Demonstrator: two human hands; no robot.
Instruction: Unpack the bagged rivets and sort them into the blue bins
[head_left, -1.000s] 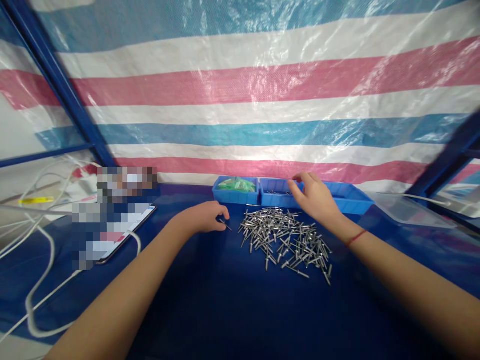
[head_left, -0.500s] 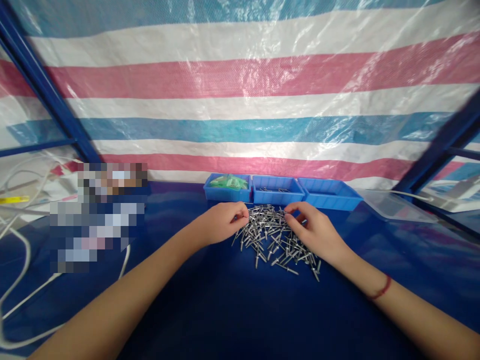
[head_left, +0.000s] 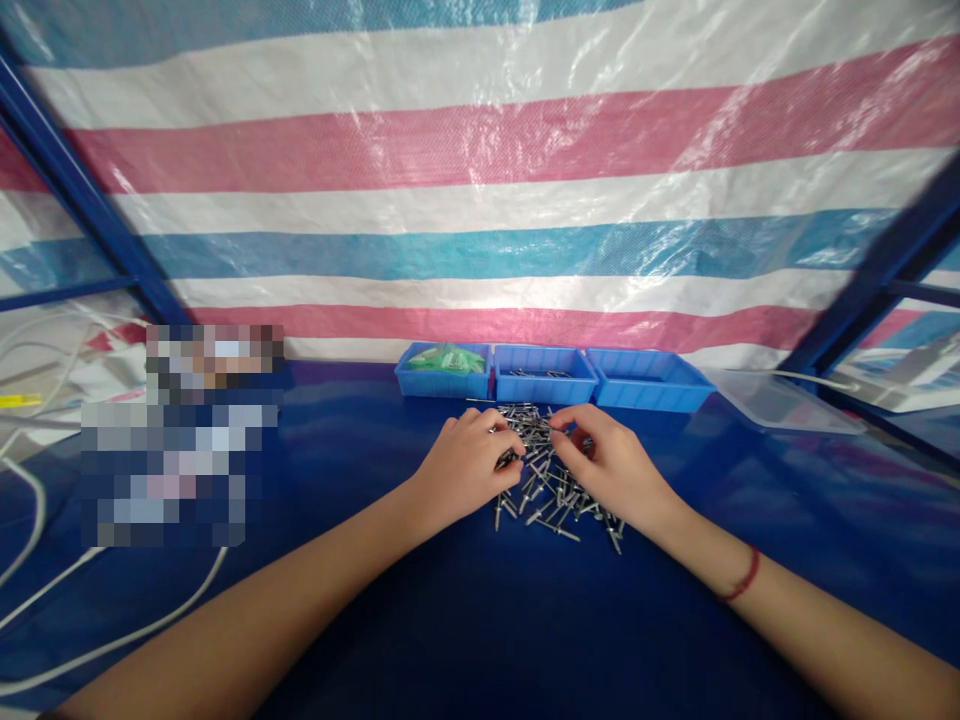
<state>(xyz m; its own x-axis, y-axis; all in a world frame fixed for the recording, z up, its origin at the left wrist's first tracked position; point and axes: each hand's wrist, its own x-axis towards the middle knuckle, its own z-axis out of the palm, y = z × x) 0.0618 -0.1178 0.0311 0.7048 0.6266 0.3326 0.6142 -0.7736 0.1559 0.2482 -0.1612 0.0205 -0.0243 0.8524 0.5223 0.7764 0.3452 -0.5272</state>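
Observation:
A loose pile of silvery blind rivets (head_left: 551, 485) lies on the blue table top between my hands. My left hand (head_left: 469, 468) reaches over the left side of the pile, its fingers curved and thumb apart, with rivets visible in the gap. On the right side, my right hand (head_left: 615, 462) has thumb and index tip brought together at the upper edge of the pile; whatever is between them is too small to make out. A dark red cord circles the right wrist.
Behind the pile stand three blue bins in a row: the left bin (head_left: 442, 385) with a green bag (head_left: 448, 359), the middle bin (head_left: 545, 391) with a few rivets, and the right bin (head_left: 652, 396). A clear plastic lid (head_left: 787, 402) lies right; white cables (head_left: 150, 625) run left.
My left hand has moved right and nearer over the rivets, its pinched fingers now spread. My right hand stays pinched by the pile; the view has shifted slightly.

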